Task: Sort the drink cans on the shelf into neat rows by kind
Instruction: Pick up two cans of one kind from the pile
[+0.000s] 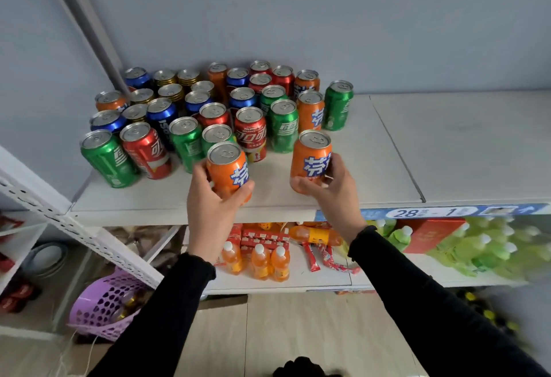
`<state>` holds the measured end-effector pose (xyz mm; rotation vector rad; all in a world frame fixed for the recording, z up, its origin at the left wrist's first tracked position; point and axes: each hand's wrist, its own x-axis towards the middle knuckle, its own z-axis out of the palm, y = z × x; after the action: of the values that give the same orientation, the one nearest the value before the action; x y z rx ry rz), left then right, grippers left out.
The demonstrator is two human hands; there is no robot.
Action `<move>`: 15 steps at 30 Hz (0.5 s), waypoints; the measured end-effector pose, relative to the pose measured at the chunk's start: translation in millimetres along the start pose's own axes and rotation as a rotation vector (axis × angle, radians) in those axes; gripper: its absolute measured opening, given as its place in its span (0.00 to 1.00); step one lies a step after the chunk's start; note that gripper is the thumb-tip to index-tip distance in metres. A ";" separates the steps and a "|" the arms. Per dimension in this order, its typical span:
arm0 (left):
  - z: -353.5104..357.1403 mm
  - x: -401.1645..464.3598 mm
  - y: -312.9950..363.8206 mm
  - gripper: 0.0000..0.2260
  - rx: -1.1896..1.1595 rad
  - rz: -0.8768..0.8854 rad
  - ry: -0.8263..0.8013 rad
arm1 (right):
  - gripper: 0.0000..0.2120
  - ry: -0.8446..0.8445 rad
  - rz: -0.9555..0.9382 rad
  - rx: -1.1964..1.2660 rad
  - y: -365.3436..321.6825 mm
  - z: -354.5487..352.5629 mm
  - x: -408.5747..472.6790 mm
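Head view: single cam, looks down at shelf and both hands.
Shelf: white top shelf (343,194), pale wall behind; cans crowd left part, right part bare board.
L hand: left hand (213,197) wrapped round an orange can (228,168), thumb on can's right side, fingers on left; can upright, tipped slightly, at front edge of shelf. Whether base touches board: cannot tell.
R hand: right hand (326,184) grasps second orange can (311,156) low down, fingers on right side, thumb under front; can upright, just right of L can, apart from it.
Can cluster: mixed can group (190,114) behind hands, unsorted; all upright, tabs up.
Green: green can (107,159) at front left corner; another green can (338,105) at far right of group, standing a bit apart.
Red: red can (146,150) just beside front-left green; red can w/ white script (250,132) mid group, behind L-hand can.
Blue: blue can (162,114) left-centre; more blue further back.
Gold: gold-rimmed cans (170,84) at back left.
Orange on shelf: orange can (310,109) behind R-hand can, next to the far-right green.
Lower shelf: small orange bottles (259,260), green bottles (489,245) to right, blue price strip (432,212) on shelf edge.
Floor: purple perforated basket (104,305) lower left.
Sleeves: black sleeves (417,287) on both arms.
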<state>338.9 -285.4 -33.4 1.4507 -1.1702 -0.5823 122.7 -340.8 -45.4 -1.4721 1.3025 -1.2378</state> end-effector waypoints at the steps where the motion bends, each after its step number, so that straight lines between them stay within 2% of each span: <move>1: 13.2 -2.8 8.5 0.29 -0.023 0.017 -0.030 | 0.28 0.032 0.000 -0.007 1.3 -14.4 -2.1; 9: 157.8 -27.8 80.3 0.31 -0.105 0.142 -0.301 | 0.29 0.278 0.023 -0.058 24.1 -172.9 -32.6; 13: 249.7 -56.4 114.7 0.28 -0.101 0.172 -0.378 | 0.29 0.355 0.048 -0.096 42.0 -275.4 -50.7; 15: 295.2 -70.3 131.9 0.30 -0.107 0.184 -0.391 | 0.29 0.370 0.059 -0.118 51.6 -328.2 -58.8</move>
<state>13.8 -338.2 -1.7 1.1512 -1.5346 -0.8098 -208.7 -277.6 -37.2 -1.3123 1.6757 -1.4626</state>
